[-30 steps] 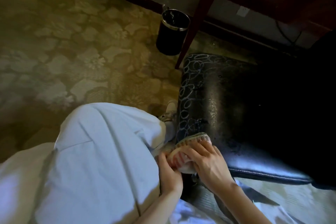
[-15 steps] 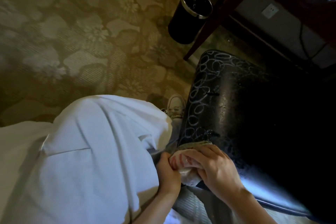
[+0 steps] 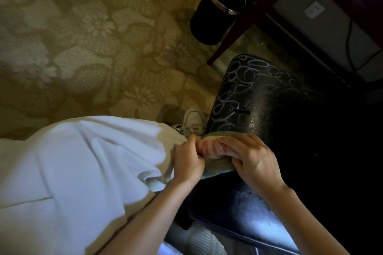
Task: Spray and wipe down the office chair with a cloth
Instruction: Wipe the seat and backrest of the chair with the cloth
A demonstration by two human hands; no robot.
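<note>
The cloth [image 3: 213,149], pale with red stripes, is bunched between both hands at the near left edge of the office chair [image 3: 259,109], touching the black seat where its looping pattern ends. The left hand [image 3: 187,163] pinches the cloth's left end with curled fingers and sits just off the seat's edge, against the person's white garment [image 3: 83,172]. The right hand [image 3: 255,161] curls over the cloth's right part and lies above the seat itself.

From the hands, nearly all of the seat runs ahead and to the right. Its long axis slants from the near right corner up toward a dark wooden leg [image 3: 238,27]. The wet-looking sheen on the seat lies straight ahead of the cloth. The right hand is the nearer one to that surface, so a forward or rightward stroke would probably be led by it, with the left only steadying the cloth.

A black waste bin [image 3: 219,10] with a metal rim stands on the floral carpet [image 3: 83,47] just beside the leg, well apart from the hands. Its inside is dark, with a glint of something clear at the rim; what it holds cannot be told. No spray bottle is in view.
</note>
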